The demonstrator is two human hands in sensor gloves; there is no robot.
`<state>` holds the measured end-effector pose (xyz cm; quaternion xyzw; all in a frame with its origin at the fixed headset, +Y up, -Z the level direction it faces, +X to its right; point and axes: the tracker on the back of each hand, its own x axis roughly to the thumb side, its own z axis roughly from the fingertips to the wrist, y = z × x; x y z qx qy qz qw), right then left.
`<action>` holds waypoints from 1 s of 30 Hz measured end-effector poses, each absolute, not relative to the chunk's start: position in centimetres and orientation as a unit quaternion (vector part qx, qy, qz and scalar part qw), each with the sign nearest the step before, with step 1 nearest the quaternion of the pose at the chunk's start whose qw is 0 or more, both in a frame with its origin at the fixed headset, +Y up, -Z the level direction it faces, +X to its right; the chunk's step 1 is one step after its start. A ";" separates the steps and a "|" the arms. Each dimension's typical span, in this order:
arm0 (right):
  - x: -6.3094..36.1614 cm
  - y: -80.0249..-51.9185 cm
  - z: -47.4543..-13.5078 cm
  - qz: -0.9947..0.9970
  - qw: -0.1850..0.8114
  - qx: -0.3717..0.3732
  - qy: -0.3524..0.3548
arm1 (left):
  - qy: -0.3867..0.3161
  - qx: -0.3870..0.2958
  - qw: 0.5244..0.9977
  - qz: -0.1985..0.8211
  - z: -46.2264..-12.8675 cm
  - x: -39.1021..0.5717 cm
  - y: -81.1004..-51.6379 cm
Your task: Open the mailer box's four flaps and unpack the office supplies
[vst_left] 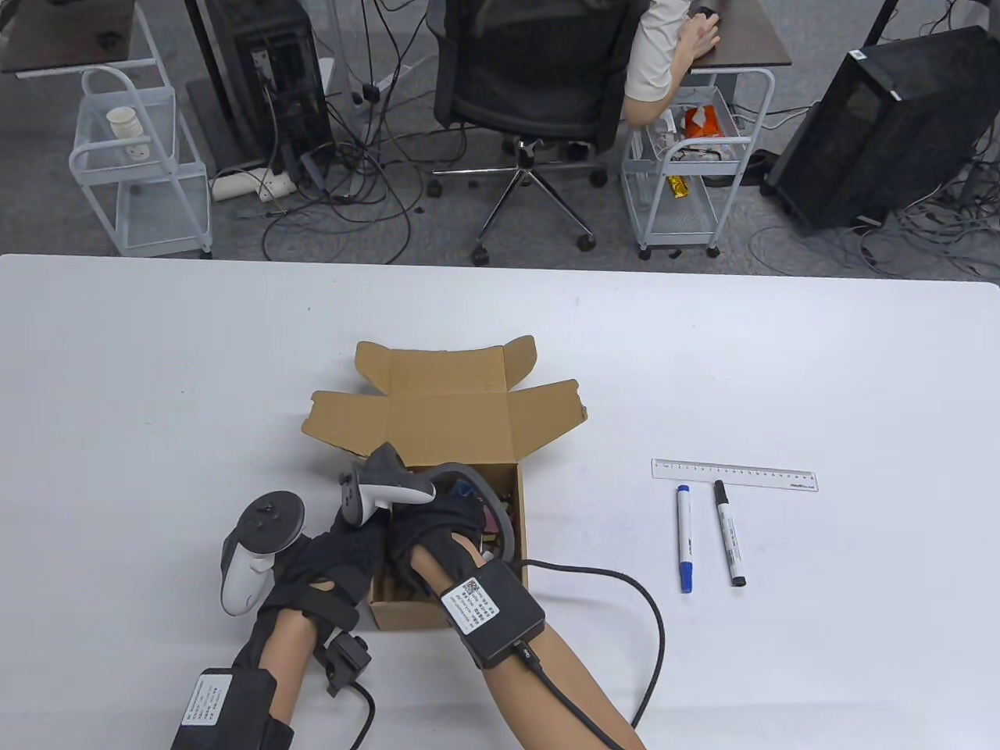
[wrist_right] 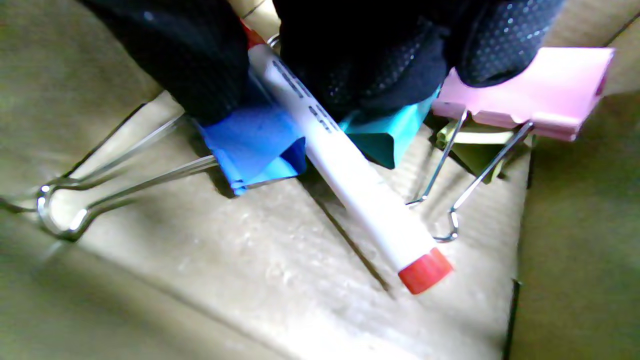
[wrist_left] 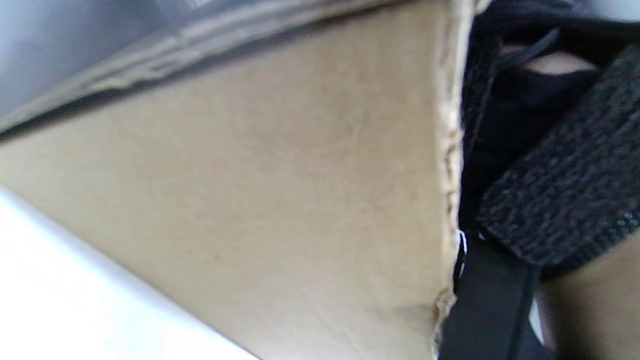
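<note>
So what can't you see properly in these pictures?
- Table view: most of the box inside, hidden by both hands.
- Right wrist view: the red marker's top end, covered by the right hand; the green clip, under the pink clip.
- Left wrist view: blurred cardboard only.
- Ruler numbers: too small.

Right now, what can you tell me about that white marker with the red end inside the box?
The red-ended marker has a slim white barrel with dark print along it and a red end cap, apparently plastic. It lies slanted on the cardboard floor of the mailer box, between a blue binder clip and a teal one. The right hand's gloved fingers cover its upper end; the grip itself is hidden.
</note>
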<state>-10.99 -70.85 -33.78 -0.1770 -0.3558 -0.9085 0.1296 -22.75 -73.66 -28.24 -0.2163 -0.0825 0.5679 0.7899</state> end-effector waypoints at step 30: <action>-7.1 -67.4 -33.5 -0.944 0.007 -0.163 -0.286 | -0.084 -0.211 0.801 0.555 -28.4 -22.9 -73.7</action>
